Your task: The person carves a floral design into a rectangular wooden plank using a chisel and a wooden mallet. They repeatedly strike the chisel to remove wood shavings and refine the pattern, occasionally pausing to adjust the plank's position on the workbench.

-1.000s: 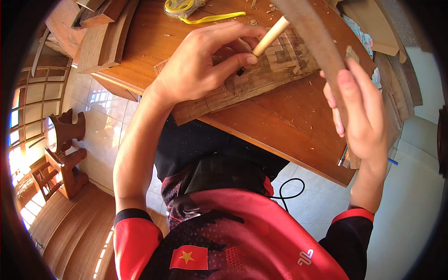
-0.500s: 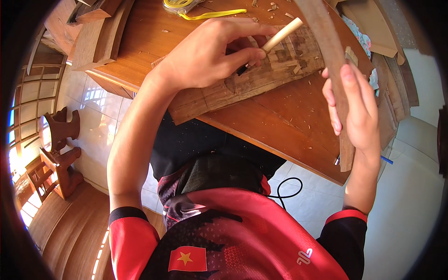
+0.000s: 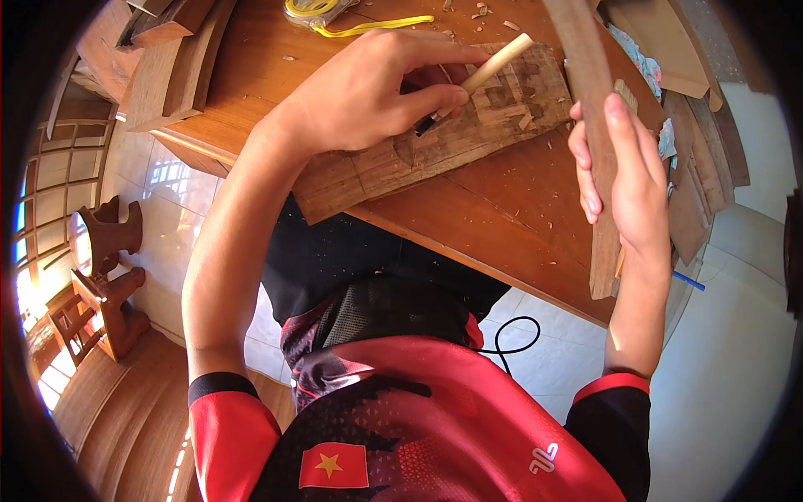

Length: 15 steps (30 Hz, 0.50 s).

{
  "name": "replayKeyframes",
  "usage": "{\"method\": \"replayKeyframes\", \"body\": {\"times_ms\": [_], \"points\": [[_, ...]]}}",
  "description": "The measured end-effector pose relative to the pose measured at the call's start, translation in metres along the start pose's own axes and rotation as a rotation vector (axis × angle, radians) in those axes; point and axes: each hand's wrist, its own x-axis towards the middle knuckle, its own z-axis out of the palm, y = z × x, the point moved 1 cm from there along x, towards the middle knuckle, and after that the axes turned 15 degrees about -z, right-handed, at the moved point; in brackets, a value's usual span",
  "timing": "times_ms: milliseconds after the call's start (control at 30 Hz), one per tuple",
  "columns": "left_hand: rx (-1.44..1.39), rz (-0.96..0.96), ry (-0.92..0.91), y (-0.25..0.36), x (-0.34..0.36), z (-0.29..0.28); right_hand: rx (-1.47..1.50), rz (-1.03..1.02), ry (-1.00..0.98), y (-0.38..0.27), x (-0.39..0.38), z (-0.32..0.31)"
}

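Note:
My left hand [image 3: 368, 96] is closed around a chisel [image 3: 502, 60]; its pale round wooden handle sticks out past the thumb, tilted up to the right. Below the fingers a bit of its dark metal shows, low over a worn brown board [image 3: 351, 180] lying aslant on the table. Shallow cuts and loose chips mark the board's face; my hand hides part of it. My right hand [image 3: 634, 184] grips a long, flat wooden bar [image 3: 590, 71] raised at the right, its upper end running out of the picture. The bar stands apart from the chisel handle.
On the brown table [image 3: 502, 217] are scattered shavings and a tape measure [image 3: 318, 10] with a yellow strap. Wooden pieces [image 3: 180, 79] are stacked at the far left, and more boards [image 3: 698, 180] lie at the right beside a blue stick [image 3: 689, 281]. Carved stools [image 3: 109, 234] stand on the floor at left.
The wooden bar and my right hand have shifted slightly left, the bar's lower end most. My left hand, the chisel and the board appear a little further left too. Both grips are unchanged.

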Motion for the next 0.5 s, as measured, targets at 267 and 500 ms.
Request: {"method": "replayKeyframes", "body": {"times_ms": [267, 500], "points": [[0.154, 0.091, -0.025, 0.004, 0.012, -0.002, -0.017, 0.065, -0.069, 0.012, 0.0, 0.003], [0.307, 0.202, -0.031, -0.007, 0.021, -0.001, 0.045, 0.073, -0.139, 0.025, -0.004, 0.006]]}}
